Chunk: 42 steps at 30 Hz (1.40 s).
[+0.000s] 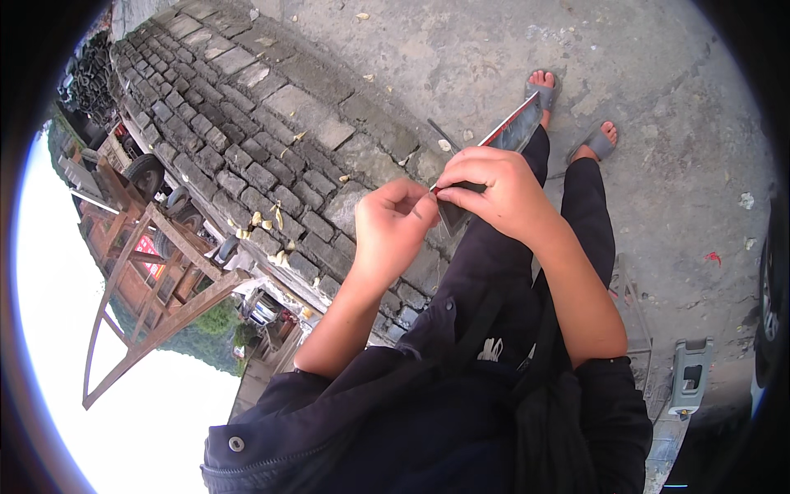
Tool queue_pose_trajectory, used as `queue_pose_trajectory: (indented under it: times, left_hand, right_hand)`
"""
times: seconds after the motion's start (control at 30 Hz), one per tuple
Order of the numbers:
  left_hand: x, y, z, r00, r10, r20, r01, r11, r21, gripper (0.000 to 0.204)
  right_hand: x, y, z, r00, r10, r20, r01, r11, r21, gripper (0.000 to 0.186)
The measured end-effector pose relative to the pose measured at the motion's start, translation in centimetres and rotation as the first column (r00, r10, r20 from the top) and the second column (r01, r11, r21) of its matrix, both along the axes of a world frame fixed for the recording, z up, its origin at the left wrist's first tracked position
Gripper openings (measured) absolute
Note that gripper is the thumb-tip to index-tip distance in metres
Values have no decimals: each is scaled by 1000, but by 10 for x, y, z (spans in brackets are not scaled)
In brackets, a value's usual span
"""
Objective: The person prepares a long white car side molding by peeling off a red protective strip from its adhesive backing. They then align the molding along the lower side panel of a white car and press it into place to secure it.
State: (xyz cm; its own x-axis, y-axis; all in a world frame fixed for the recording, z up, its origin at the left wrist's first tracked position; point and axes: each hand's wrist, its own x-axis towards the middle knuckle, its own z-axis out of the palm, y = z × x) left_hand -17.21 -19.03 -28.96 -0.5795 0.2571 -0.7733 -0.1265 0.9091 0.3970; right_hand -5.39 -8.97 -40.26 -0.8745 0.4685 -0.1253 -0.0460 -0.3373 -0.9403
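Observation:
A long, narrow dark glossy panel (514, 128) with a pale edge and a red strip slants over my legs, its far end near my left foot. My right hand (490, 193) grips it near its lower end, thumb and forefinger pinched at the red-striped edge. Just left of that end, my left hand (393, 226) has its fingers curled and pinched close to the edge; what lies between those fingertips is too small to make out.
I am on grey concrete (642, 49) beside a sloped stone-block surface (230, 152). On the left are a wooden frame (169, 313) and tyres (141, 173). A grey plastic object (691, 370) lies at lower right, near a dark vehicle's wheel (769, 288).

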Motion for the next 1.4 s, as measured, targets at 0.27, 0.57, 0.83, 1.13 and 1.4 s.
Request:
queue_pose_trajectory:
  times: [0.27, 0.57, 0.83, 1.13, 1.4]
  left_hand:
    - [3, 1, 2, 1000, 5, 18, -5, 1000, 22, 12]
    - [4, -4, 2, 999, 21, 29, -21, 1000, 14, 12]
    - [4, -4, 4, 989, 83, 122, -93, 993, 76, 16]
    - [24, 1, 0, 998, 59, 13, -60, 987, 148, 34]
    - [31, 0, -4, 999, -42, 32, 38, 991, 129, 46]
  right_hand:
    - [1, -1, 2, 1000, 5, 17, -5, 1000, 0, 12]
    - [4, -4, 0, 1000, 0, -6, 0, 1000, -5, 11]
    - [7, -1, -3, 1000, -29, -8, 29, 1000, 1, 12]
    - [8, 1, -1, 996, -87, 17, 87, 996, -12, 11]
    - [9, 2, 1, 987, -154, 41, 156, 987, -37, 12]
